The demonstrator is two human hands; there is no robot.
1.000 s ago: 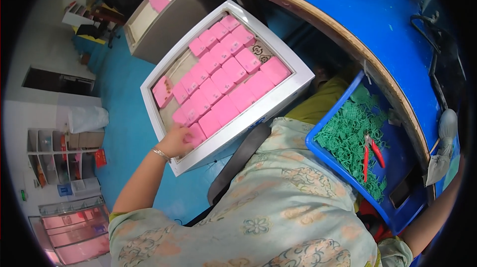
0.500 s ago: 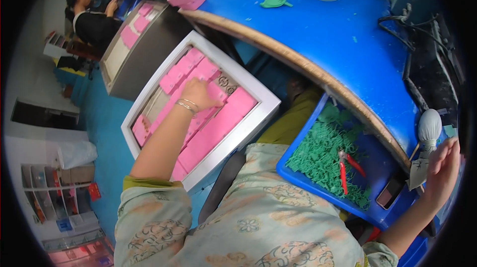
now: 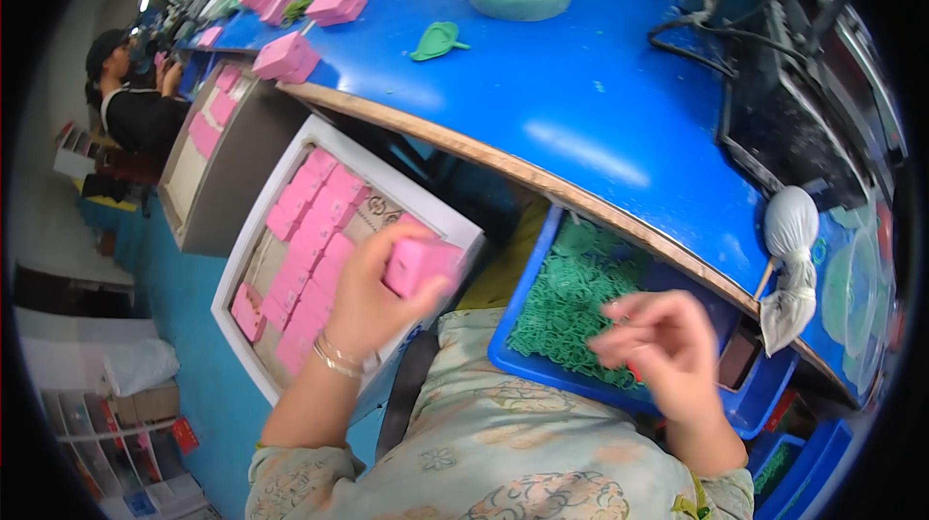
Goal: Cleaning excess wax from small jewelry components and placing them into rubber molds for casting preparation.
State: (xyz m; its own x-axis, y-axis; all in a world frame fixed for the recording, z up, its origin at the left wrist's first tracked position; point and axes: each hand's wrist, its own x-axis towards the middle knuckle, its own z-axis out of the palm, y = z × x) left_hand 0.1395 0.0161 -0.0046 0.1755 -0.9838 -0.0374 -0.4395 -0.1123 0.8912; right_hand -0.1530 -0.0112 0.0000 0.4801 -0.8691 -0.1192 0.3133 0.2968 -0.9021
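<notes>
Pink block; boxy, slightly blurred

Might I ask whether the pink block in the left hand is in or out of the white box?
Out: the left hand holds the pink block up, covering part of the white box rim.

Tabletop looks pretty glossy, but its near edge is bare, roughish wood. Blue tray by that edge seems smooth plastic, pink block kinda matt, bangles shiny metal.

Hands are bare, bangles silvery, shirt pale green floral, trousers olive.
</notes>
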